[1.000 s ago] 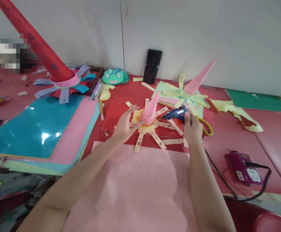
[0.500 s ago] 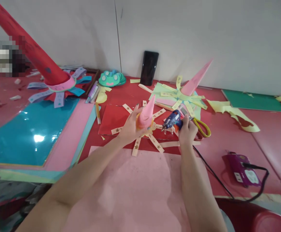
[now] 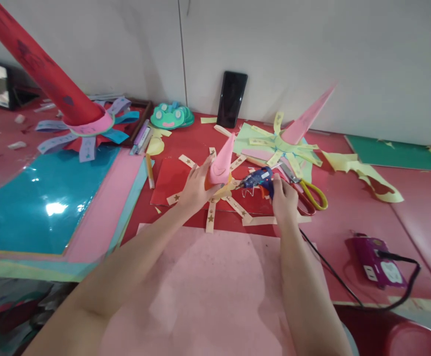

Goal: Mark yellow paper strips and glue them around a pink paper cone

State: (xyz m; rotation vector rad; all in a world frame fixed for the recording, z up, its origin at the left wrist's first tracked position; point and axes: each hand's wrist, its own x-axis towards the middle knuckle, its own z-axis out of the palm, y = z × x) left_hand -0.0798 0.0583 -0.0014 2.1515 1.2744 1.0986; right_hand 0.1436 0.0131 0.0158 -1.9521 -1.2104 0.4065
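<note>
My left hand (image 3: 196, 189) is closed around the base of a small pink paper cone (image 3: 223, 163), tilting it a little. Under the cone lies a cream paper piece with several strips (image 3: 211, 217) fanning outward, marked with letters and stars. My right hand (image 3: 285, 200) grips a blue glue gun (image 3: 258, 178) by its handle. The gun's nozzle points left, close to the cone's base; whether it touches cannot be made out. Scissors with yellow and red handles (image 3: 314, 195) lie just beyond my right hand. A red sheet (image 3: 167, 178) is beneath the strips.
A second pink cone (image 3: 308, 116) with yellow strips stands at the back right. A tall red cone (image 3: 48, 74) leans at the left. A black phone (image 3: 232, 99) rests against the wall. The black cord runs past a purple power box (image 3: 378, 262) at right.
The glue gun in my right hand has moved left, bringing its nozzle up to the cone's base. My left hand has tilted the cone and shifted slightly left.
</note>
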